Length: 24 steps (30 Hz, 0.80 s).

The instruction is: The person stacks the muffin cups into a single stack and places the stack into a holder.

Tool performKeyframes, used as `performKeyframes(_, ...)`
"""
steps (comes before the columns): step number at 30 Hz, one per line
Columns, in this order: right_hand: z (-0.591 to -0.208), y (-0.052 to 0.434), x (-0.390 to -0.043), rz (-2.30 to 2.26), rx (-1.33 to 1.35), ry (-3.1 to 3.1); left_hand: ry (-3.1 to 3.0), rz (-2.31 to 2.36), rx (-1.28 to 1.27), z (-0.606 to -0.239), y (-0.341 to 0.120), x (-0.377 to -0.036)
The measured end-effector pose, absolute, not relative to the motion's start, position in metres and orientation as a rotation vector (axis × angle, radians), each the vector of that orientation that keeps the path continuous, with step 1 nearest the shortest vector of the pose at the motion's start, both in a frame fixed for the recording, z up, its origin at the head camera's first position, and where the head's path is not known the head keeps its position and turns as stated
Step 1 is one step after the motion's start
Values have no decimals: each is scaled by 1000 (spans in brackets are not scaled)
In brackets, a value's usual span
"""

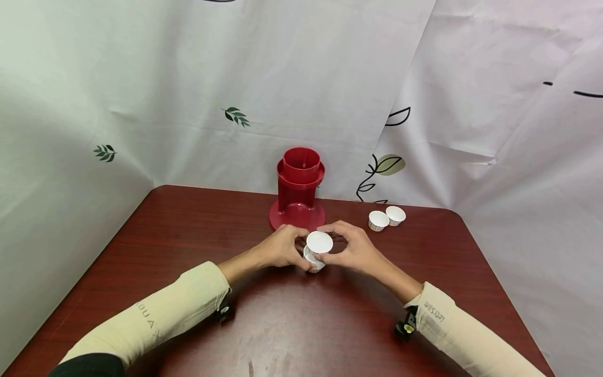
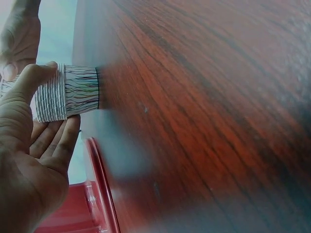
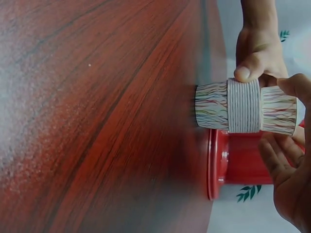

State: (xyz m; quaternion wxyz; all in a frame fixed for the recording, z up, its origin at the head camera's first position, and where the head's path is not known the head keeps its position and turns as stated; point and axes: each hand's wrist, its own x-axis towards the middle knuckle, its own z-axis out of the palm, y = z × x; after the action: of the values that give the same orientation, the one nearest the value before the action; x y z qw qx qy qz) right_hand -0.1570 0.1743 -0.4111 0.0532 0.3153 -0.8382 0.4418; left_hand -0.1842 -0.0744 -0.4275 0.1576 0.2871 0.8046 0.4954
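A stack of paper baking cups (image 3: pixel 243 107) with wavy coloured lines stands upright on the table, many white rims nested together. My left hand (image 1: pixel 285 246) grips the stack round its rims, thumb on the near side and fingers on the far side. Between thumb and fingers, my right hand (image 1: pixel 353 248) holds a single paper cup (image 1: pixel 319 242) right over the top of the stack. In the right wrist view this cup lies in line with the stack, close against its upper rim. The right hand's far fingers are partly hidden behind the cup in the head view.
Behind the hands stands a red plastic holder (image 1: pixel 298 201) with a round base and a cylindrical top. Two more paper cups (image 1: pixel 378 220) sit side by side at the back right of the brown table (image 1: pixel 198 225). White patterned cloth (image 1: pixel 188 104) hangs behind and beside the table.
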Motion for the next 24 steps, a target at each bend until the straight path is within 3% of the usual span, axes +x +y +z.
performKeyframes(24,-415,186,-157,1254,924,-2630,2290,1387,811,-428,-77,-185)
